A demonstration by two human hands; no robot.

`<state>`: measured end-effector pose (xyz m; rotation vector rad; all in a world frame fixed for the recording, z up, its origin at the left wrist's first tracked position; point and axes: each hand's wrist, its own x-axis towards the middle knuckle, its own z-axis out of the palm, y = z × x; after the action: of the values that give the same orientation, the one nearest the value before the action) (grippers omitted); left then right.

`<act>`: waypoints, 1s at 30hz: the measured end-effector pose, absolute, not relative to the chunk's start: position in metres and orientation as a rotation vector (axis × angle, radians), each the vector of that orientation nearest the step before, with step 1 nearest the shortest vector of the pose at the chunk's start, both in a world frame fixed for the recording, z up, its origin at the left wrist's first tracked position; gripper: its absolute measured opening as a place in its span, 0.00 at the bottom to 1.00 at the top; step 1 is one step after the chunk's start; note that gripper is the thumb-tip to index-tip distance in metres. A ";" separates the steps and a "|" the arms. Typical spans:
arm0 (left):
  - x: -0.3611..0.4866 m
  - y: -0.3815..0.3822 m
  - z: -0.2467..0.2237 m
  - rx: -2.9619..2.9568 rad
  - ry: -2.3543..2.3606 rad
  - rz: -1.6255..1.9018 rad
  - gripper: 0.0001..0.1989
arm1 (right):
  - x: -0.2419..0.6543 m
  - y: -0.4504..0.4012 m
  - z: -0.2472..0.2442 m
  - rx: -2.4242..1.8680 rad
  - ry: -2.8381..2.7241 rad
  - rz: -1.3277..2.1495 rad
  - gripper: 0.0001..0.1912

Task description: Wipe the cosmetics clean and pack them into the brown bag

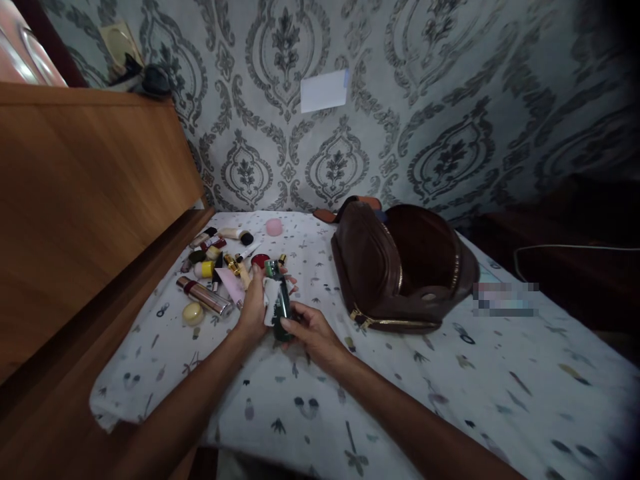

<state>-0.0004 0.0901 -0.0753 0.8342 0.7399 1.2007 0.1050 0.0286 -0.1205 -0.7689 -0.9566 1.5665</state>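
Note:
My left hand (253, 308) is closed round the left side of a dark green bottle (283, 308), with a crumpled white cloth or wipe (271, 299) between hand and bottle. From the right, my right hand (316, 332) grips the bottle's lower end with thumb and fingers. The bottle stands out lengthwise away from me above the white patterned sheet (280, 407). Just beyond my left hand lie a pink tube (229, 285), a round dark red item (260, 259) and other cosmetics. Fingers of my left hand are partly hidden behind the bottle.
An unzipped brown leather bag (367, 260) stands at the right. To the left lie a shiny tube-shaped container (205, 297), a cream round jar (193, 313) and a yellow-banded bottle (204, 269). A pink round item (274, 227) sits farther back. A wooden cabinet (95, 200) borders the left.

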 end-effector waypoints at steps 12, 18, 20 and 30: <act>-0.003 0.087 -0.076 1.155 0.954 1.299 0.31 | 0.104 0.031 -0.122 -0.820 -0.907 1.508 0.26; -0.004 0.087 -0.072 1.117 1.072 1.330 0.33 | 0.104 0.029 -0.117 -0.824 -0.913 1.501 0.23; -0.004 0.089 -0.074 1.108 1.051 1.311 0.35 | 0.105 0.029 -0.116 -0.818 -0.889 1.502 0.23; 0.002 0.087 -0.086 1.070 0.828 1.125 0.30 | 0.108 0.033 -0.119 -0.830 -0.773 1.505 0.21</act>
<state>0.0018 0.0869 -0.0855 1.0705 0.8283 1.1253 0.1082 0.0326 -0.1189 -0.8297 -0.7730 1.5048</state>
